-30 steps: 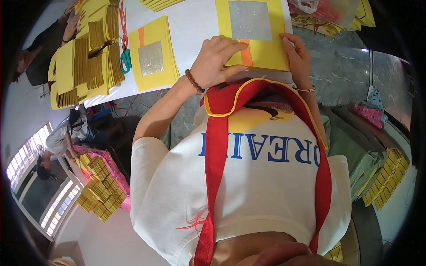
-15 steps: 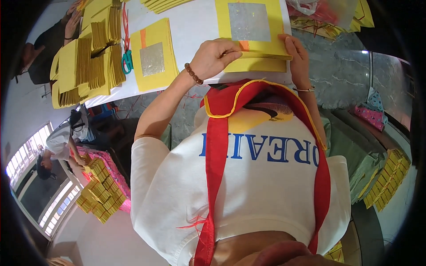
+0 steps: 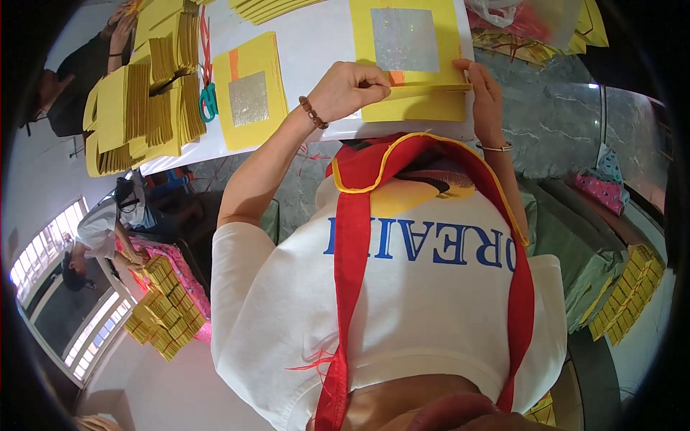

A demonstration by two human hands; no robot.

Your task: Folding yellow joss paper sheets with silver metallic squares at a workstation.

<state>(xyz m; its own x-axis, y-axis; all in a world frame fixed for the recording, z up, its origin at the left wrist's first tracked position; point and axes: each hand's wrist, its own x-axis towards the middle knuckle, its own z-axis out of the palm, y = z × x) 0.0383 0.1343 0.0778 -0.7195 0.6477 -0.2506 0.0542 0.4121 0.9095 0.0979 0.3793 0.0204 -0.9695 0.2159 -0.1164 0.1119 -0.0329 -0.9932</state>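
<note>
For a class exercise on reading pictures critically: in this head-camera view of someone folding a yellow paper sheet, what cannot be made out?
- Head view: the left hand covers the fold's left end, so the fingertip grip is hidden.
- The right hand covers the right end of the yellow paper sheet.
- The sheet's top edge is cut off by the frame.
- The green scissors are too small to show whether they are open.

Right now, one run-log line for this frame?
left hand: pinching folded edge of yellow sheet | right hand: pressing same edge | scissors: lying apart, left on table
</note>
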